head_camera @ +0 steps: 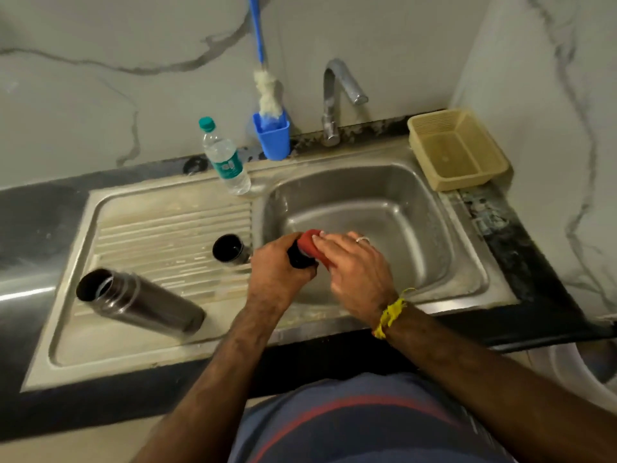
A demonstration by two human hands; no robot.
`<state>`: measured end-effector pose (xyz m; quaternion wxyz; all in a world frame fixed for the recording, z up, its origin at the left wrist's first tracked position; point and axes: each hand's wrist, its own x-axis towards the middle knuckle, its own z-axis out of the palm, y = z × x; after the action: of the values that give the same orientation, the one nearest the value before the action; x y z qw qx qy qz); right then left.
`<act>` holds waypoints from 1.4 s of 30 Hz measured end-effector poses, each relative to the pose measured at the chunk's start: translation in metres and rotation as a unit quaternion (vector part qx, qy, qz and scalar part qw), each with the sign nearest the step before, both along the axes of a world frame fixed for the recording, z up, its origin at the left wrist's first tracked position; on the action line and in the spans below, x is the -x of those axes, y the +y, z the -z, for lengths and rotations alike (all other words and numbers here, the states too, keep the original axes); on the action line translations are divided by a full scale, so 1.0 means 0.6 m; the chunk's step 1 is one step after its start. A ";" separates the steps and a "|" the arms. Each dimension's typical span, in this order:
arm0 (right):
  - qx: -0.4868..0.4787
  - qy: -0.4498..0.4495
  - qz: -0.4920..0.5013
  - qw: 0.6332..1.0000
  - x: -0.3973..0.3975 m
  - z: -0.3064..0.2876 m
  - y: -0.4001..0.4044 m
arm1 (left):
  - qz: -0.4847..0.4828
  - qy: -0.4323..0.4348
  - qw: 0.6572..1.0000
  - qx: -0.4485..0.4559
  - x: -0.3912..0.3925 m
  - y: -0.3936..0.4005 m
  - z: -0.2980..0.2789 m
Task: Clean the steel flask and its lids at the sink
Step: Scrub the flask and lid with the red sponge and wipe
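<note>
I see both hands over the near-left part of the sink basin (pixel 417 228). The left hand (pixel 278 269) has its fingers curled round a small black lid (pixel 300 259), gripping it just beside the basin's left wall. The right hand (pixel 354 269) lies against a red scrub pad (pixel 312 240), its fingers close together and nearly straight, pressing the pad onto the top of the lid; a ring shows on one finger and a yellow thread band (pixel 390 314) circles that wrist. I cannot tell where the right thumb sits, as it is hidden under the palm. Left of the left-hand fingers, just beside them on the ribbed draining board (pixel 160 228), a second dark lid (pixel 230 249) stands with its open side up. Farther left of those fingers and nearer to me, the steel flask (pixel 137 300) lies on its side on the board, open mouth pointing left, well apart from both hands. Beyond the fingers, at the back edge of the sink, stand a clear plastic water bottle (pixel 227 158) with a green cap and a blue holder (pixel 272 138) with a blue-handled bottle brush (pixel 267 91) in it. The tap (pixel 337 95) rises beyond the right-hand fingertips. A beige plastic basket (pixel 457 148) sits at the far right corner, well apart from the right hand.
</note>
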<state>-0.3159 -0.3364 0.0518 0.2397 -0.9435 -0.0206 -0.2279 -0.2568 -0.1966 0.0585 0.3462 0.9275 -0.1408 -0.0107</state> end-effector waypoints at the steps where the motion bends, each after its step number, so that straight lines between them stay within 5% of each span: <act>1: -0.027 0.016 0.017 0.999 -0.011 -0.006 -0.006 | 0.004 -0.002 1.000 -0.022 -0.001 -0.011 -0.004; 3: -0.080 0.034 0.033 0.996 -0.034 -0.024 -0.011 | 0.004 0.009 0.999 -0.044 -0.011 -0.030 -0.014; 7: -0.028 0.011 -0.001 1.000 -0.026 -0.021 -0.021 | 0.010 0.025 0.999 -0.028 -0.039 -0.035 -0.038; 11: -0.150 0.023 0.050 0.987 -0.050 -0.033 -0.038 | 0.020 0.042 0.998 -0.034 -0.024 -0.061 -0.040; 15: -0.054 -0.033 -0.003 0.998 -0.019 -0.018 -0.028 | 0.005 0.068 0.998 0.005 -0.043 -0.047 -0.037; 18: -0.127 -0.016 0.055 0.990 -0.034 -0.016 -0.043 | 0.008 0.073 0.997 0.007 -0.030 -0.056 -0.035; 23: -0.129 -0.073 0.008 0.989 -0.032 -0.034 -0.040 | -0.026 0.121 0.966 0.227 -0.045 -0.046 -0.036; 29: -0.345 -0.058 0.080 0.934 -0.045 -0.032 -0.041 | 0.015 0.196 0.908 0.370 -0.021 -0.072 -0.040; 35: -0.173 -0.096 0.026 0.980 -0.025 -0.043 -0.049 | 0.057 0.217 0.912 0.344 -0.021 -0.051 -0.035; 39: -0.264 -0.015 0.003 0.964 -0.063 -0.049 -0.077 | 0.062 0.210 0.902 0.371 -0.008 -0.053 -0.035; 42: -0.191 -0.058 0.023 0.980 -0.040 -0.054 -0.061 | 0.045 0.210 0.891 0.400 -0.007 -0.046 -0.034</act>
<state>-0.2920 -0.3730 0.0844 0.4087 -0.8656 0.0313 -0.2874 -0.2526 -0.2244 0.0786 0.7089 0.6790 -0.0990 -0.1634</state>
